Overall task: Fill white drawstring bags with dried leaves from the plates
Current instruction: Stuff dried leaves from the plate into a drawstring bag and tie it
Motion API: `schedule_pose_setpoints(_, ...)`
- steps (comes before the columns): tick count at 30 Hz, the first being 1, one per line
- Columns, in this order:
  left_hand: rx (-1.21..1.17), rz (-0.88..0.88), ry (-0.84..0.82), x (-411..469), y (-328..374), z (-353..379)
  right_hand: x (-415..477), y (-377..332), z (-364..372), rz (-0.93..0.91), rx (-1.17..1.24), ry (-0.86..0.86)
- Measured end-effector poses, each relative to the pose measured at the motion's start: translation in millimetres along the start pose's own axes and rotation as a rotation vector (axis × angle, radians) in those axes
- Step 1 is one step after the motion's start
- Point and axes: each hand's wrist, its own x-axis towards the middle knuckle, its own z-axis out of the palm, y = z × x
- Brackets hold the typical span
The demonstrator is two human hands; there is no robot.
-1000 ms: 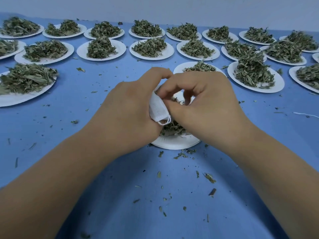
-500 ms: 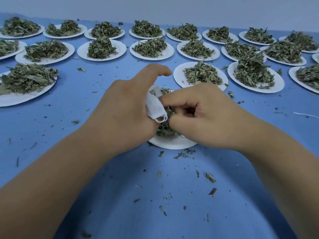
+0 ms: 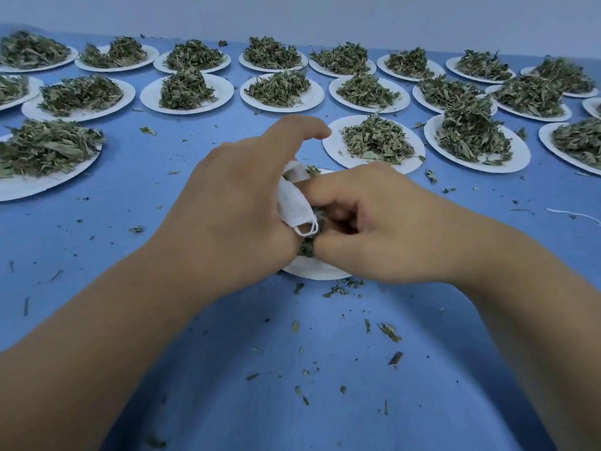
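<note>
- My left hand grips the bag, fingers mostly wrapped round its body. One finger sticks up, off the bag.
- The bag sits between both hands, right above the near plate. Its loop hangs at the lower edge.
- My right hand has its fingers curled tight, pinching a clump of leaves against the bag.
- The bag's mouth is hidden behind the fingers, so I cannot tell how wide it gapes.
- Step in hand, as I judge it: stuffing a pinch of leaves into the bag.
- To do it well, I hold the mouth over the plate so anything that spills lands back on it. Crumbs already litter the desk.
- My left grip should stay on the bag's body, not the rim, or I squeeze the opening closed.
- I take small pinches and push them in with the fingertips. These leaves look dry and brittle, and a big clump will likely shed.
- I keep the loop outside the mouth so it doesn't get buried under the leaves.
- I release only once the pinch is well inside.
- Many heaped plates wait behind, so the task looks far from finished.
</note>
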Motion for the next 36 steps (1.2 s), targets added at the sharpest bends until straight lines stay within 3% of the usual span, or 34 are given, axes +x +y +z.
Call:
schedule_pose_setpoints(6,0.001,0.01,0.005,0.5,-6.8,-2.7,-5.7,0.7,-9.9,0.045,0.111,0.038)
schedule_pose_setpoints(10,-0.027,0.029,0.009,0.5,-2.6,0.4,-3.0,-4.4,-4.1,0.066,-0.01,-0.091)
schedule_pose_setpoints(14,-0.011,0.067,0.015,-0.4,-1.2,3.6,-2.6,-1.1,-4.2,0.038,0.027,-0.061)
schedule_pose_setpoints(17,0.009,0.039,0.044,0.0,-9.5,-0.4,-8.1,6.6,-12.8,0.046,0.181,0.165)
schedule_pose_setpoints(19,0.018,0.004,0.061,0.4,-13.7,-2.0,-5.5,12.9,-13.0,0.043,0.184,0.406)
schedule_pose_setpoints(21,0.02,-0.008,0.061,0.2,-14.4,-1.3,-0.4,15.7,-8.5,0.051,0.158,0.535)
schedule_pose_setpoints(31,0.002,-0.015,0.029,-0.7,-13.3,-0.5,5.3,10.7,0.6,0.01,0.165,0.672)
schedule_pose_setpoints(36,-0.055,-0.023,0.019,-1.0,-7.6,-1.3,5.1,5.5,4.5,-0.01,-0.069,0.463)
